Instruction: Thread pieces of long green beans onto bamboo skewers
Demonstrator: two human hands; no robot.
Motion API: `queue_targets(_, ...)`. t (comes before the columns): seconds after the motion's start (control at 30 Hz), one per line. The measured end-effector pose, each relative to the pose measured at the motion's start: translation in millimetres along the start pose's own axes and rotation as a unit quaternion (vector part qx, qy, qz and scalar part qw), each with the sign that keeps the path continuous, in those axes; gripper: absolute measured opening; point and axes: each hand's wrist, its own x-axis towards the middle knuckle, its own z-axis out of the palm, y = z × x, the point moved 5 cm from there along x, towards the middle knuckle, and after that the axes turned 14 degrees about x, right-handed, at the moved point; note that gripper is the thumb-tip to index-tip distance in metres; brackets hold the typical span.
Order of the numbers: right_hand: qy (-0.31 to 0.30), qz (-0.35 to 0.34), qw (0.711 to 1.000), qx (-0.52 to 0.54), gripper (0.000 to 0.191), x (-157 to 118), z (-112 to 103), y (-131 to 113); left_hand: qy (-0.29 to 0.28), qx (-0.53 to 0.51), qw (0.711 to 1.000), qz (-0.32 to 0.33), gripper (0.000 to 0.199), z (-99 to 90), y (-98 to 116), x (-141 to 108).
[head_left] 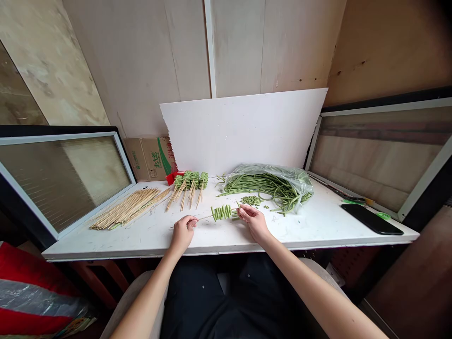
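Note:
My left hand [184, 231] is closed around the blunt end of a bamboo skewer [204, 218], held level just above the white table. Folded green bean lengths [221, 213] are threaded side by side on the skewer's far part. At its right end, my right hand [252, 220] pinches a long green bean [234, 214], with part of the bean hidden behind the fingers. Behind my hands lie finished bean skewers [192, 180] in a stack, sticks toward me. A plastic bag of long beans [268, 184] lies on its side, with small bean bits [250, 200] in front of it.
Loose bamboo skewers [127, 207] are heaped at the left of the table [219, 241]. A black phone [371, 219], a green ring [383, 215] and scissors [348, 197] lie at the right. A cardboard box [150, 159] and a leaning white board [243, 134] stand behind.

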Motion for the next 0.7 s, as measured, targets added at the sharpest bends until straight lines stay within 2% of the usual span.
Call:
queue_targets(0.3,-0.033,-0.011,0.998,-0.045,0.055,2.8,0.6,1.8,0.014,0.010,1.000,0.001,0.020,-4.3,4.3,0.4)
queue_targets(0.47,-0.005,-0.012,1.000,-0.008,0.057,5.6,-4.1,3.1,0.016,0.001,1.000,-0.014,0.022,-4.1,1.4,0.4)
queue_targets(0.7,0.016,-0.050,0.998,-0.027,0.057,4.0,-5.3,-1.4,0.015,0.010,1.000,-0.015,0.022,-4.6,1.1,0.2)
